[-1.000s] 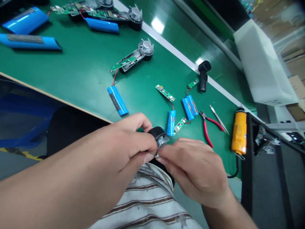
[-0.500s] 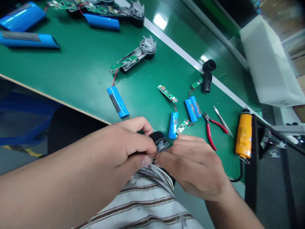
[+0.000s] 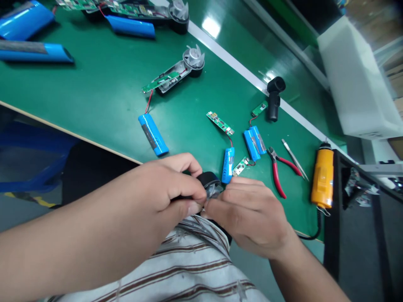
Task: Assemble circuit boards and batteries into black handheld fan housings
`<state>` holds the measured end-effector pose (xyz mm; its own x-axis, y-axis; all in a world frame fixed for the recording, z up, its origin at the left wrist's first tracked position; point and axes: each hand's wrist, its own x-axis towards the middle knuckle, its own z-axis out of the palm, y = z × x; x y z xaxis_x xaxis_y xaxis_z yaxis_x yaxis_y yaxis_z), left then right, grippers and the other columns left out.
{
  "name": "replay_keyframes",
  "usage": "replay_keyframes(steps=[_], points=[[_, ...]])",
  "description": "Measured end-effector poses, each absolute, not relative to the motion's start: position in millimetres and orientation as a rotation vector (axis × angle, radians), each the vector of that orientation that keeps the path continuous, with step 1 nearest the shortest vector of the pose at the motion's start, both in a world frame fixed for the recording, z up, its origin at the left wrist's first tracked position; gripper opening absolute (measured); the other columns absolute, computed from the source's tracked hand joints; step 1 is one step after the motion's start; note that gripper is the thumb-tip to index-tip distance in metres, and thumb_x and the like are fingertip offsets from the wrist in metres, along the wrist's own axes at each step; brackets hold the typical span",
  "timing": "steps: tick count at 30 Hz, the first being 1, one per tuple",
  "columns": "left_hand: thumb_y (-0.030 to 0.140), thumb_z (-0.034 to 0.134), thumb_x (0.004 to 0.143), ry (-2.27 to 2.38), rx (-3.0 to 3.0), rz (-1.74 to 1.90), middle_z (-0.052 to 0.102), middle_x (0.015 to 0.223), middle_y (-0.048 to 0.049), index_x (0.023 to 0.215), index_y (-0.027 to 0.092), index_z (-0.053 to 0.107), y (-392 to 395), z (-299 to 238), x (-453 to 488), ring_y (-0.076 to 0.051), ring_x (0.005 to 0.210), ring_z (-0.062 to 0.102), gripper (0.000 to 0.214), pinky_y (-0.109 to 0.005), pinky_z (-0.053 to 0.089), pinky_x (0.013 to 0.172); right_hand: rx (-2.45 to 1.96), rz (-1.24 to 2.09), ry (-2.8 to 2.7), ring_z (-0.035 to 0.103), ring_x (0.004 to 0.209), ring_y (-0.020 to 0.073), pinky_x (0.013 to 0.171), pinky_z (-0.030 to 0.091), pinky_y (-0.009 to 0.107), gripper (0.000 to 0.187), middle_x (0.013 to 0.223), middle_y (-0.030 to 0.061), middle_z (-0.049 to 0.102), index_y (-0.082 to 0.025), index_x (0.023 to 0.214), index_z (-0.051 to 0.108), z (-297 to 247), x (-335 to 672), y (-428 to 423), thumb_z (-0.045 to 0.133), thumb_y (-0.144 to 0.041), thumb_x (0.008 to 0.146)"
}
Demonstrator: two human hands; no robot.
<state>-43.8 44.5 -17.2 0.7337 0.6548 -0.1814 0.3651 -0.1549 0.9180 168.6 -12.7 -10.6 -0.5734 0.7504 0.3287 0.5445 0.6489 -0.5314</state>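
Close to my body, past the table's front edge, my left hand is closed around a small handheld fan with a black round housing and clear grey blades. Against the fan's near side my right hand is pinched, its thumb and fingertips meeting those of my left hand. A tiny pale bit shows between the fingertips; what the right fingers grip is mostly hidden. Just beyond my right knuckles lie a blue battery and a green circuit board.
An opened fan is wired to a blue battery. Red-handled cutters, tweezers, a black fan shell and a yellow electric screwdriver lie right. More batteries and opened fans sit far left on the green table.
The view has shifted slightly, so the table things at left sit a little farther left. Both hands keep nearly the same grip at the fan, the right one drawn slightly leftward.
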Motion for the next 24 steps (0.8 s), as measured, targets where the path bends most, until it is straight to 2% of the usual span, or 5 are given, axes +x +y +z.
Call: replay_keyframes(steps=[4,10,14,19,24], points=[[0.021,0.049,0.088,0.817,1.746,0.309,0.060,0.091,0.0030,0.066,0.026,0.069,48,-14,-42,-0.013,0.078,0.058,0.030,-0.023,0.044,0.067,-1.031,0.522,-2.297,0.042,0.053,0.0126,0.054,0.031,0.031,0.020,0.063,-0.0044,0.056,-0.018,0.106,0.066,-15,169,-15,0.047,-0.016,0.106],[0.026,0.053,0.089,0.874,1.665,0.133,0.059,0.095,0.0035,0.064,0.025,0.067,51,-3,-47,-0.014,0.081,0.059,0.029,-0.023,0.045,0.070,-1.112,0.595,-2.228,0.050,0.054,0.0141,0.055,0.039,0.030,0.011,0.065,-0.0025,0.061,-0.017,0.103,0.065,-10,168,-18,0.055,-0.017,0.103],[0.028,0.052,0.089,0.863,1.618,0.167,0.061,0.095,0.0025,0.065,0.024,0.069,49,-4,-49,-0.016,0.085,0.059,0.029,-0.023,0.044,0.069,-1.122,0.626,-2.218,0.054,0.058,0.0143,0.058,0.042,0.029,0.013,0.071,-0.0009,0.066,-0.017,0.105,0.064,-10,168,-20,0.053,-0.015,0.101],[0.033,0.055,0.088,0.882,1.548,0.114,0.062,0.095,0.0023,0.067,0.024,0.071,50,-2,-49,-0.016,0.085,0.060,0.029,-0.022,0.045,0.072,-1.123,0.594,-2.204,0.053,0.056,0.0143,0.057,0.040,0.030,0.014,0.068,-0.0003,0.066,-0.016,0.106,0.065,-12,165,-20,0.051,-0.015,0.102],[0.032,0.056,0.089,0.840,1.529,0.154,0.060,0.096,0.0037,0.071,0.026,0.072,51,1,-50,-0.016,0.091,0.061,0.025,-0.023,0.044,0.082,-1.136,0.574,-2.148,0.053,0.056,0.0134,0.056,0.041,0.029,0.015,0.067,-0.0012,0.065,-0.017,0.102,0.065,-10,161,-20,0.051,-0.018,0.104]])
